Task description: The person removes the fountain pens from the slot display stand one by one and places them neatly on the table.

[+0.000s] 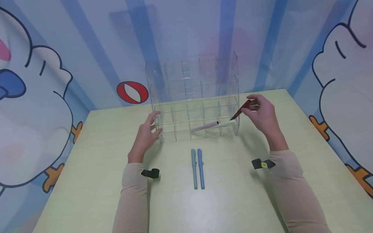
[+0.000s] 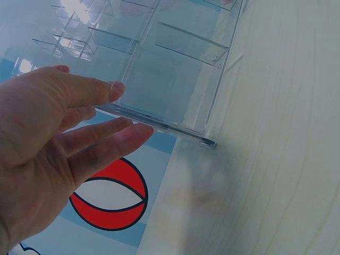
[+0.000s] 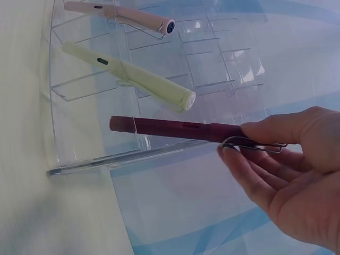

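A clear acrylic pen rack [image 1: 196, 108] with several compartments stands at the back of the table. My left hand [image 1: 144, 136] grips its left side panel, thumb on one face and fingers on the other, as the left wrist view shows. My right hand [image 1: 263, 116] pinches a dark red fountain pen [image 3: 175, 129] by its cap end, near the metal clip. The pen's far end points into the right end compartment of the front row. A pale green pen [image 3: 133, 77] and a pink pen [image 3: 127, 17] lean in neighbouring compartments, cap ends up.
On the table [image 1: 227, 200], in front of the rack, a grey-green pen [image 1: 194, 168] and a blue pen [image 1: 201, 168] lie side by side. A cloth backdrop [image 1: 186, 29] with stripes and cartoon figures rises close behind the rack and along both sides.
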A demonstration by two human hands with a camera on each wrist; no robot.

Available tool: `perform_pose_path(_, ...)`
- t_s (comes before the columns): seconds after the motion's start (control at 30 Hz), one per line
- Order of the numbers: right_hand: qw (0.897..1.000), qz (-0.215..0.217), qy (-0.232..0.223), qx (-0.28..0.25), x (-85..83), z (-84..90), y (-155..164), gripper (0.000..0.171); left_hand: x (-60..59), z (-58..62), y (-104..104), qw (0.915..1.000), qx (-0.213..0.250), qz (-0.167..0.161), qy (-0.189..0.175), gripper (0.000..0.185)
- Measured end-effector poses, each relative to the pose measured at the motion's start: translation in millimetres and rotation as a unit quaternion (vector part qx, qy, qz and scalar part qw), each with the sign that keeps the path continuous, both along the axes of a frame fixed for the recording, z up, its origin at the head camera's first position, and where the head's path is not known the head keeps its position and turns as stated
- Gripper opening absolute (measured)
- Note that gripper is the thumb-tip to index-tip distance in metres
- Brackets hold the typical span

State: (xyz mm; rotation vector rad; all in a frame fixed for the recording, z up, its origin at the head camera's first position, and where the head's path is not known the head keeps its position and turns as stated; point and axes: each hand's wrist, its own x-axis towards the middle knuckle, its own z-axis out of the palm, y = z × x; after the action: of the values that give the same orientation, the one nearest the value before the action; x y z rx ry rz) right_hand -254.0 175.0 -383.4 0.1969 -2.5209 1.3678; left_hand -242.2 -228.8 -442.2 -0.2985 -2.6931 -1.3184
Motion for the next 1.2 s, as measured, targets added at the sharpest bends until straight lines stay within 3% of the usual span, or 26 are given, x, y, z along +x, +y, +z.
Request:
perform_pose_path(0.33, 0.990, -0.059, 0.058, -0.117, 1.4, 5.4, 0, 0.043, 0.1, 1.4, 0, 0.9999, -0.001, -0.010, 0.010, 0.070)
perform_pose_path(0.6, 0.958, -0.074, 0.159, -0.228, 7.6, 16.2, -2, 0.041, 0.6, 1.0, 0, 1.0000, -0.001, -0.005, 0.001, 0.068)
perform_pose_path(0.7, 0.948, -0.089, 0.197, -0.235, 13.7, 23.9, -4, 0.039, 0.6, 1.2, 1, 1.0000, 0.002, -0.004, -0.002, 0.069)
perform_pose_path(0.87, 0.939, -0.116, 0.227, -0.229, 21.5, 33.0, -8, 0.038, 0.6, 1.8, 1, 0.9999, 0.009, -0.003, -0.009, 0.068)
perform_pose_path(1.1, 0.933, -0.096, 0.251, -0.240, 24.5, 37.0, -10, 0.038, 1.1, 2.0, 1, 0.9997, 0.012, 0.003, -0.019, 0.068)
perform_pose_path(1.2, 0.931, -0.067, 0.272, -0.235, 25.3, 38.1, -11, 0.038, 1.8, 2.4, 1, 0.9997, 0.014, 0.003, -0.020, 0.068)
